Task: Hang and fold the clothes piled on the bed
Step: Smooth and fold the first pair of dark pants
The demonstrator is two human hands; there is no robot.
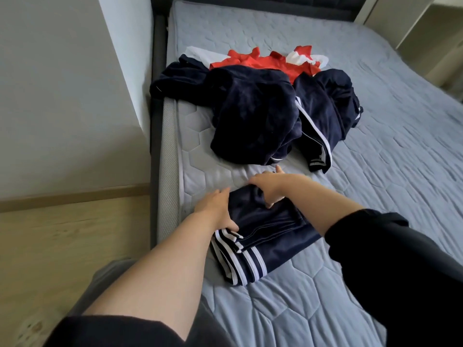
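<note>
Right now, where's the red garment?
Head view, upper centre: the red garment lies on the bed, just behind the dark navy top, with white fabric on either side.

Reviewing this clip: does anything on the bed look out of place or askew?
Only slightly. One navy garment in the unfolded pile hangs over the left edge of the mattress, toward the bed frame. The navy track pants being folded lie flat; nothing looks damaged.

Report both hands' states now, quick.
Left hand: open, fingers pressing the folded navy garment.
Right hand: closed, fingers gripping that garment's far edge.
</note>
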